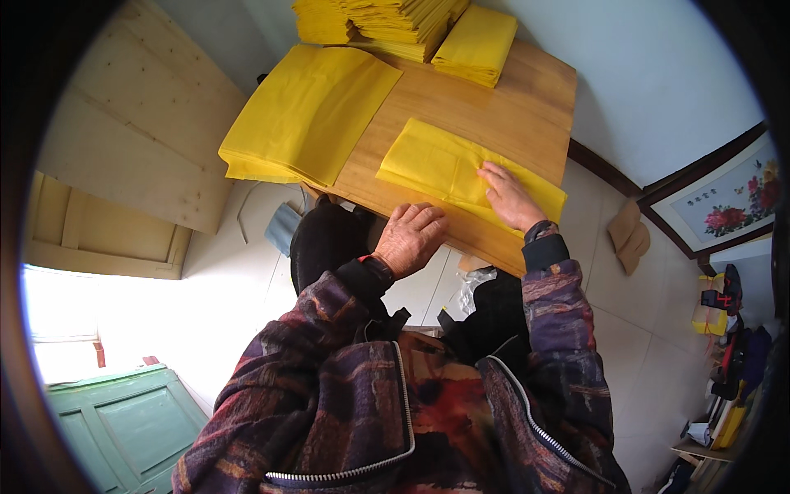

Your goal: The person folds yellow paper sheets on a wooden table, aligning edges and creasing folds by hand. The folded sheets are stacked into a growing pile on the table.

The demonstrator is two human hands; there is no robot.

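A folded yellow sheet (pixel 432 154), thin like paper or cloth, lies along the near right part of the wooden table (pixel 481 111). Flat on its right half rests my right hand (pixel 509 194), fingers stretched over the creased surface and gripping nothing. My left hand (pixel 411 238) is at the table's front edge, just short of the folded sheet. Its fingers are bent over the edge, and their tips are partly hidden, so whether they hold anything is unclear. To the left, a pile of flat yellow sheets (pixel 308 111) overhangs the table's left and front edges.
Thick stacks of folded yellow sheets (pixel 389 25) stand at the back, beside a smaller folded stack (pixel 476 46). A framed flower picture (pixel 716 197) leans by the right wall. Brown cardboard (pixel 628 238) lies on the tiled floor. A green panelled door (pixel 139 426) is at lower left.
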